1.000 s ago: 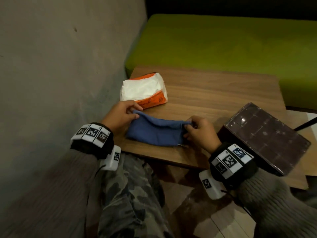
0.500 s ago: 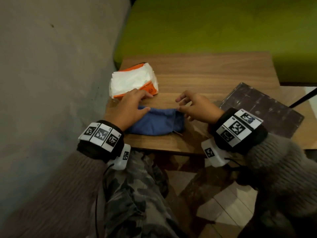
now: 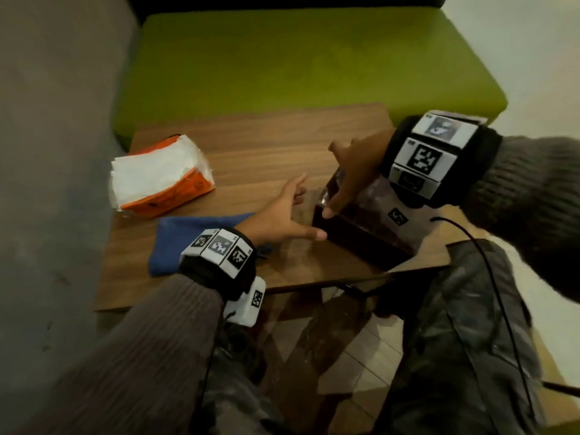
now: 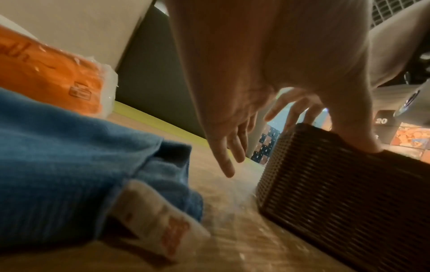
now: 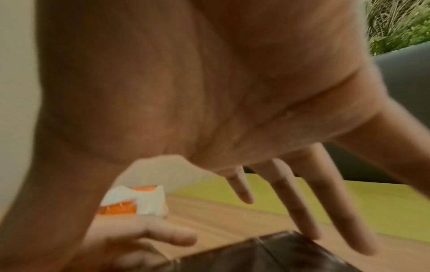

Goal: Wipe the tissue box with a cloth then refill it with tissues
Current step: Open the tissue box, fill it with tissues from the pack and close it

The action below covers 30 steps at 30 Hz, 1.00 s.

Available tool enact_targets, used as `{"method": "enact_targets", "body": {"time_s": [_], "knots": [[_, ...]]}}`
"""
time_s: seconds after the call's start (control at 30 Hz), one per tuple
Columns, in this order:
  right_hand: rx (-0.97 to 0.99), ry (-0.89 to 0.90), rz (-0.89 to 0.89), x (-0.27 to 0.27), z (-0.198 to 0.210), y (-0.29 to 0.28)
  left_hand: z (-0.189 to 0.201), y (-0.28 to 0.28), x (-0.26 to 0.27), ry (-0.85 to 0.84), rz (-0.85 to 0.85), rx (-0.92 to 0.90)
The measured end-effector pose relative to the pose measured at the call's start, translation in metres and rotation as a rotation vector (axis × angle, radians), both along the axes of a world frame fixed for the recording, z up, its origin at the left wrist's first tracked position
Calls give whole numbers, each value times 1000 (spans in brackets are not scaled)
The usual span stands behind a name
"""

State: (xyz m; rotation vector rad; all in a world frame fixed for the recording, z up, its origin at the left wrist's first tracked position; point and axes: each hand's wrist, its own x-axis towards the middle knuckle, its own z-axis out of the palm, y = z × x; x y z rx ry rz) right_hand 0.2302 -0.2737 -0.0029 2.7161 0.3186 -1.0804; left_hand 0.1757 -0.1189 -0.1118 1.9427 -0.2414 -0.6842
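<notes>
The dark brown tissue box (image 3: pixel 370 243) stands at the table's right front, with a woven side (image 4: pixel 337 202) and a glossy top (image 5: pixel 256 257). My right hand (image 3: pixel 340 183) lies spread over its left end, straight fingers (image 5: pixel 300 206) touching the top's far edge. My left hand (image 3: pixel 309 208) reaches in from the left, fingers (image 4: pixel 227 158) straight and apart, thumb against the box's near corner. Neither hand holds anything. The blue cloth (image 3: pixel 191 237) lies folded on the table under my left wrist (image 4: pixel 69 156). The opened orange tissue pack (image 3: pixel 160 180) lies at the back left.
The small wooden table (image 3: pixel 266 146) is hemmed by a grey wall (image 3: pixel 53 152) on the left and a green sofa seat (image 3: pixel 298 58) behind. My knees in camouflage trousers sit below its front edge. A cable hangs from my right wrist.
Both hands have let go of the blue cloth and moved right to the tissue box. The cloth stays on the table. My head has turned to the right.
</notes>
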Motion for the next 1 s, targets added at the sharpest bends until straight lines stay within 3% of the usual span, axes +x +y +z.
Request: {"method": "enact_targets", "body": {"time_s": [0.1,0.23,0.47,0.57,0.73,1.0], "knots": [[-102,24,-33,-2,-6,-5,-8,-6,4,0,26,-42],[17,-33,-28,-11,-9,-1,-13,-14,6,-25,14,-66],[12,-132,243,-23,-22,16,-19,-6,10,-68,-61,-141],[37,-137,300,-24,-25,18,-21,3,10,-67,-31,-84],[7,-179,423,-26,-30,18,-20,8,5,-225,1,126],[165,-129,428,-27,-21,1,-17,1,-10,-337,30,217]]}}
